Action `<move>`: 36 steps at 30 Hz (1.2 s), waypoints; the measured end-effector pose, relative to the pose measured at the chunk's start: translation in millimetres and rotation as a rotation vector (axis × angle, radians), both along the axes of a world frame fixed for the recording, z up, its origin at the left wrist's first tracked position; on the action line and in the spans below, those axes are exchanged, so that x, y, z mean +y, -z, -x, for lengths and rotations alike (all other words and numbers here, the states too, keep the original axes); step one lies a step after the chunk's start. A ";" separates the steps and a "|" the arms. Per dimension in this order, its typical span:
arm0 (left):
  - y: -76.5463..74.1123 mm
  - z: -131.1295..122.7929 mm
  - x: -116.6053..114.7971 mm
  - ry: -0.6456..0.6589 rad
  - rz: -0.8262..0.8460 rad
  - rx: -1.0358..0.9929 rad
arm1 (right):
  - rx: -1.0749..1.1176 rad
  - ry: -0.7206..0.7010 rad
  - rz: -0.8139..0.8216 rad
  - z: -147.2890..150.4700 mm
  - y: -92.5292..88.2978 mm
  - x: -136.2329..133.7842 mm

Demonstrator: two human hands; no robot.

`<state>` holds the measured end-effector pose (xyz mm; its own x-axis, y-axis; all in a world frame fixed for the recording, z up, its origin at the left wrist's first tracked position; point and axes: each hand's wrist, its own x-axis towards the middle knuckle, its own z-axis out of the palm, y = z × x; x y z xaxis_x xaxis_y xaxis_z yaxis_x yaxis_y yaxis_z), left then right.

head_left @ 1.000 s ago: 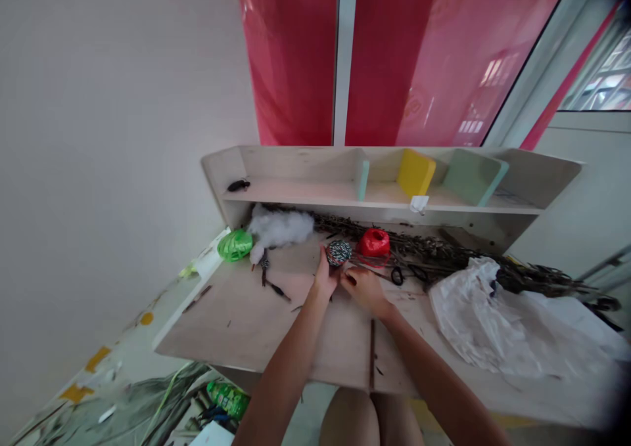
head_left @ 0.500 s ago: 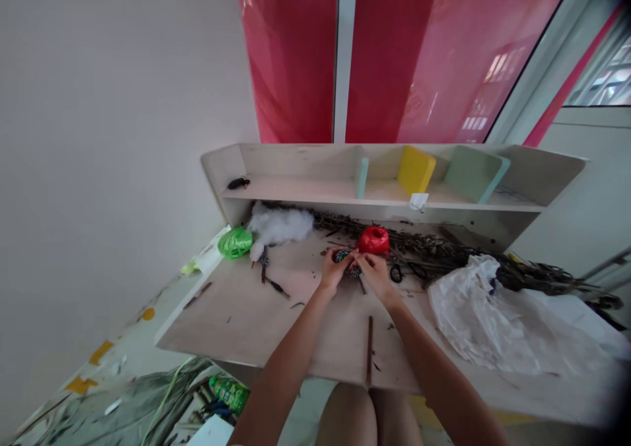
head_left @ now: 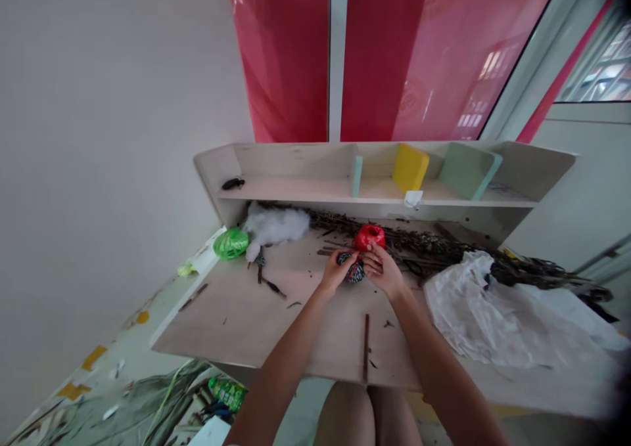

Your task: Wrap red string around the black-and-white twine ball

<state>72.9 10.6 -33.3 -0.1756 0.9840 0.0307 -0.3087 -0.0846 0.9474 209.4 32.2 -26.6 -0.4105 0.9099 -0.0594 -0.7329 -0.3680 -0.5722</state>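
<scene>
Both my hands meet over a black-and-white ball of twine point(head_left: 353, 268) in the middle of the wooden desk point(head_left: 256, 314). My left hand point(head_left: 336, 272) cups the ball from the left with curled fingers. My right hand point(head_left: 385, 270) pinches at its right side, fingers closed; whether a strand is between them is too small to see. A red ball of raffia point(head_left: 369, 235) sits just behind the hands. A green ball of raffia point(head_left: 231, 243) and a tuft of white stuffing point(head_left: 276, 224) lie at the back left.
Dry twigs point(head_left: 444, 245) run along the back under a shelf point(head_left: 374, 193) with coloured dividers. Crumpled white plastic point(head_left: 493, 318) covers the desk's right side. A loose stick point(head_left: 365, 337) lies near the front edge. A green bottle point(head_left: 227, 392) and litter lie on the floor at left.
The twine ball was lifted in my left hand a second ago; both hands have since closed round it and shifted slightly right, towards the red ball.
</scene>
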 end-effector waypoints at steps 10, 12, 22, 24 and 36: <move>7.2 8.2 7.0 0.143 0.076 -0.149 | -0.049 -0.061 0.021 0.6 7.7 4.0; 8.5 10.9 10.4 0.168 0.091 -0.257 | -0.047 -0.107 0.025 1.3 6.8 2.5; 14.7 11.7 19.1 0.055 0.111 -0.382 | -0.104 -0.138 0.032 7.2 6.8 -0.7; 14.5 11.8 19.0 0.059 0.121 -0.392 | -0.112 -0.134 0.040 7.7 6.7 -0.7; 8.7 11.5 16.0 0.046 0.091 -0.339 | -0.141 -0.159 0.020 9.7 4.7 -2.9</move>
<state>61.4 26.6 -42.0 -0.1163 0.9872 -0.1096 -0.6082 0.0165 0.7936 199.6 29.2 -31.3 -0.5350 0.8324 -0.1444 -0.5777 -0.4852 -0.6564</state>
